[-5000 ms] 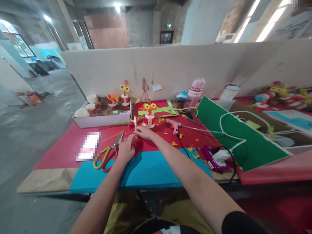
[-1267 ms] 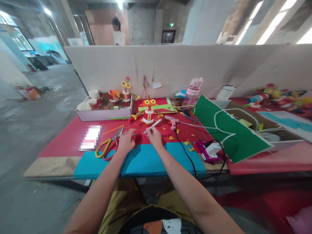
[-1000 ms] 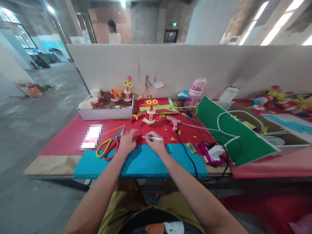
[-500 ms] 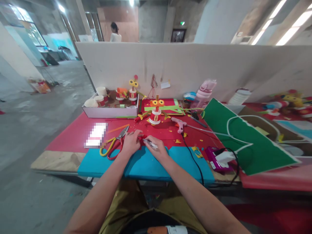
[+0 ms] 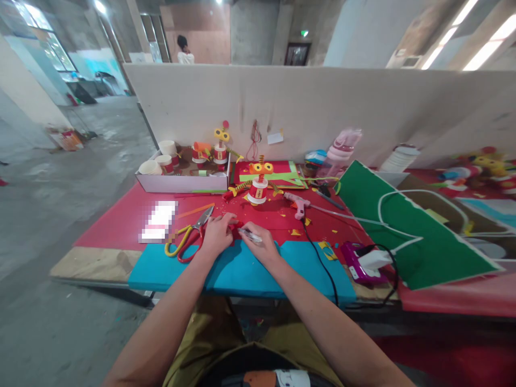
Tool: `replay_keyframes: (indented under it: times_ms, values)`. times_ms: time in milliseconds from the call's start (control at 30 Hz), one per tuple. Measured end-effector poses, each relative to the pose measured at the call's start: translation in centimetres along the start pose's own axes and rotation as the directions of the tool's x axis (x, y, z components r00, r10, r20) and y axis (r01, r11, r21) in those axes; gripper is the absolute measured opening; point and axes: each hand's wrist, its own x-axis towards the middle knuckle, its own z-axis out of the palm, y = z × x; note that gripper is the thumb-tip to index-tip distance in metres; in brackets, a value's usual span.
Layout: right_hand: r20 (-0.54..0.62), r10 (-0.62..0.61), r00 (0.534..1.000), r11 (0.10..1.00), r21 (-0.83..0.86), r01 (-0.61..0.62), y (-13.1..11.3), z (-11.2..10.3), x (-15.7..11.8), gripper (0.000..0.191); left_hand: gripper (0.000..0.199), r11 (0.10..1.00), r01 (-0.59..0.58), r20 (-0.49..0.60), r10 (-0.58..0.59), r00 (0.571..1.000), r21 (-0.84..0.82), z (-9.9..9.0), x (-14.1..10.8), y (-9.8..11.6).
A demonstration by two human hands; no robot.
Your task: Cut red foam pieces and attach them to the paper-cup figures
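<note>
In the head view my right hand (image 5: 261,242) is closed round a pen (image 5: 250,235), its tip pointing left toward a small piece of red paper (image 5: 237,228). My left hand (image 5: 219,235) has its fingers bent over that piece and pressed on it at the table; part of the paper is hidden beneath them. Just left of my left hand lie scissors (image 5: 193,234) with one yellow and one red handle. Beyond both hands stands a paper-cup figure (image 5: 258,189) with orange goggle-like eyes and springy folded arms.
A pink glue gun (image 5: 299,204) with a black cord lies right of my hands, near a purple power strip (image 5: 360,263). A white box (image 5: 181,184) holds cups and figures at back left. A green board (image 5: 403,231) leans at right. Blue paper (image 5: 242,274) covers the front edge.
My hands stay almost in place, the pen still at the red paper. The view has shifted slightly. The person in the background has moved a little to the left.
</note>
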Motion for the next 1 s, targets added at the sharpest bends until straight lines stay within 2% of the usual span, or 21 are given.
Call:
replay_keyframes:
  times_ms: [300, 567, 1000]
  values:
    - [-0.037, 0.053, 0.998, 0.997, 0.057, -0.051, 0.61, 0.2, -0.09, 0.016, 0.049, 1.0, -0.006, -0.006, 0.006, 1.0, 0.002, 0.06, 0.01, -0.04]
    - [-0.063, 0.089, 0.994, 0.996, 0.02, -0.088, 0.83, 0.2, -0.13, 0.015, 0.05, 1.0, -0.008, -0.008, 0.008, 1.0, 0.009, 0.03, 0.01, 0.01]
    - [-0.091, 0.147, 0.985, 0.988, 0.05, -0.143, 0.85, 0.05, -0.15, 0.019, 0.051, 1.0, 0.03, 0.019, -0.03, 0.999, 0.002, 0.05, 0.05, 0.08]
